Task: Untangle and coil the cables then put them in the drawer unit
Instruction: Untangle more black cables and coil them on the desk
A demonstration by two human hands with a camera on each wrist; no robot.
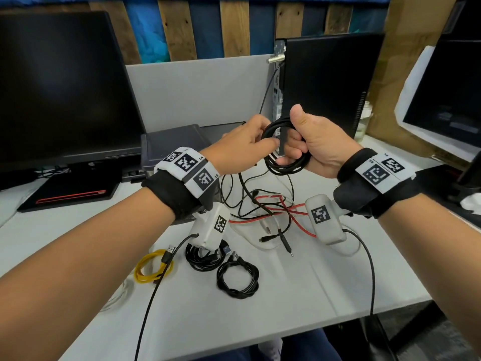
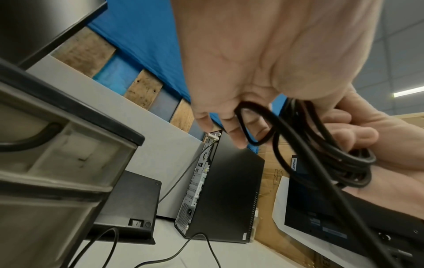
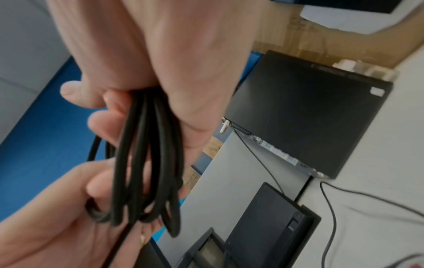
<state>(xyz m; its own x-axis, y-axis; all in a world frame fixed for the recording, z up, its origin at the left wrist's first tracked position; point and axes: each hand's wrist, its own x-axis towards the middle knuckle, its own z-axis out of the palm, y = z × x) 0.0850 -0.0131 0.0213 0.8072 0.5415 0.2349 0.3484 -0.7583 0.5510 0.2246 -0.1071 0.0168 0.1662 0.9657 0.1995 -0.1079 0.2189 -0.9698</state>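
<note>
Above the desk my right hand [image 1: 299, 144] grips a coil of black cable [image 1: 285, 162], fingers and thumb wrapped round its loops [image 3: 142, 163]. My left hand [image 1: 265, 139] pinches one loop of the same cable [image 2: 252, 125] at the coil's left side. A free end hangs down to a tangle of black, white and red cables [image 1: 273, 212] on the desk. Near the front lie a coiled yellow cable [image 1: 152, 267] and two coiled black cables [image 1: 205, 256] [image 1: 238, 280]. The grey drawer unit [image 1: 171, 147] stands behind my left wrist.
A large monitor [image 1: 59, 87] stands at the back left, a black computer tower [image 1: 325, 82] behind my hands, and another screen [image 1: 447, 100] at the right. A black laptop [image 1: 70, 188] lies left. The desk's front edge [image 1: 260, 342] is close to my lap.
</note>
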